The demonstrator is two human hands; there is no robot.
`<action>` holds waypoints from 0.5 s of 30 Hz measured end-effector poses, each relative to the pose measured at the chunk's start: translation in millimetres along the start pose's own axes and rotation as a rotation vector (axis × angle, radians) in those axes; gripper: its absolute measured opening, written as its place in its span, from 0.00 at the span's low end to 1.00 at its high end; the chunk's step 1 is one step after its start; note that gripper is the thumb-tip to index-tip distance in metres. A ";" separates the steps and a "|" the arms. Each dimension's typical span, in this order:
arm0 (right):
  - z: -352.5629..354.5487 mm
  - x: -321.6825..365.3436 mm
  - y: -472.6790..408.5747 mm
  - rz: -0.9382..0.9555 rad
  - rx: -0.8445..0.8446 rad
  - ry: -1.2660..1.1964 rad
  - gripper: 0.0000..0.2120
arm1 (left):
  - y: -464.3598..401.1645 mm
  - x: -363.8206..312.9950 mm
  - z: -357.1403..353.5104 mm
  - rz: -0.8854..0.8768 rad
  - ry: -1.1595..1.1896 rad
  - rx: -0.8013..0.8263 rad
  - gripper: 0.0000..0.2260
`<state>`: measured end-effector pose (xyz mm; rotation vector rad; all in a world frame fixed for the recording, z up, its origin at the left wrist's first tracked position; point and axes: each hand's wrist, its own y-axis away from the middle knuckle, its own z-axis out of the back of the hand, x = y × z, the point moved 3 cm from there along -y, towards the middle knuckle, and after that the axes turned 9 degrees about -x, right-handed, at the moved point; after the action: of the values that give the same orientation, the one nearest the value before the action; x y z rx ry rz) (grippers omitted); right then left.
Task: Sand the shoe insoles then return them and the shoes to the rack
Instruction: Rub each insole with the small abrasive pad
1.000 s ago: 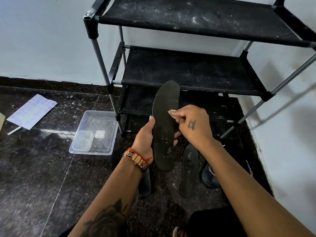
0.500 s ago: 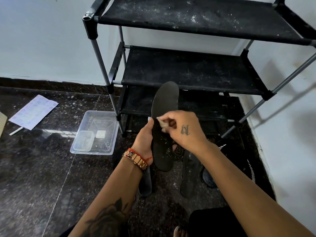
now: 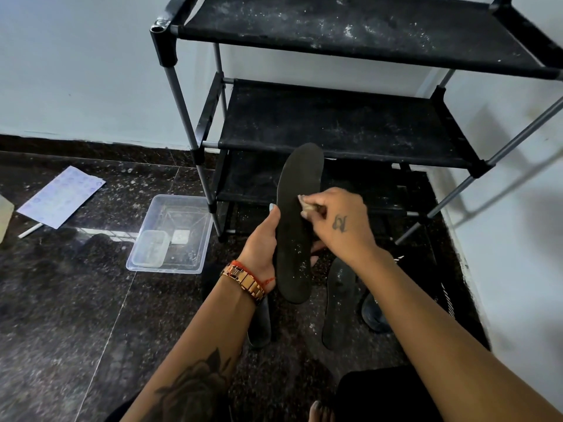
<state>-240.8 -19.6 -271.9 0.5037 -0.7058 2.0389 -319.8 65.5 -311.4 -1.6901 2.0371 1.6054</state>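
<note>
Gripping black insole (image 3: 297, 226) upright before rack (image 3: 335, 129), left hand (image 3: 263, 245) fingers wrapped around its edge; right hand (image 3: 338, 222) fingers pinched on small sanding piece (image 3: 306, 206) (pale, partly hidden), pressed against insole face.

A black insole (image 3: 297, 226) stands nearly upright in front of the rack (image 3: 341, 129), toe end up, speckled with pale dust near the heel. A second black insole (image 3: 338, 303) lies flat on the floor just right of it, also dusty
</note>
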 end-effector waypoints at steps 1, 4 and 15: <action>-3.8 3.2 1.6 0.018 0.015 -0.007 0.11 | -0.4 0.2 1.2 0.001 -0.002 0.000 0.27; -4.0 12.0 2.6 0.048 0.150 -0.146 0.10 | 0.3 -2.6 4.6 0.009 0.038 -0.010 0.27; 12.2 -7.0 -3.0 -0.034 -0.011 -0.157 0.06 | -3.1 -3.6 2.0 0.009 0.045 0.016 0.27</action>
<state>-233.6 -30.5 -265.9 0.6710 -0.7960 1.9777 -317.2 69.8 -312.2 -1.7295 2.0745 1.5639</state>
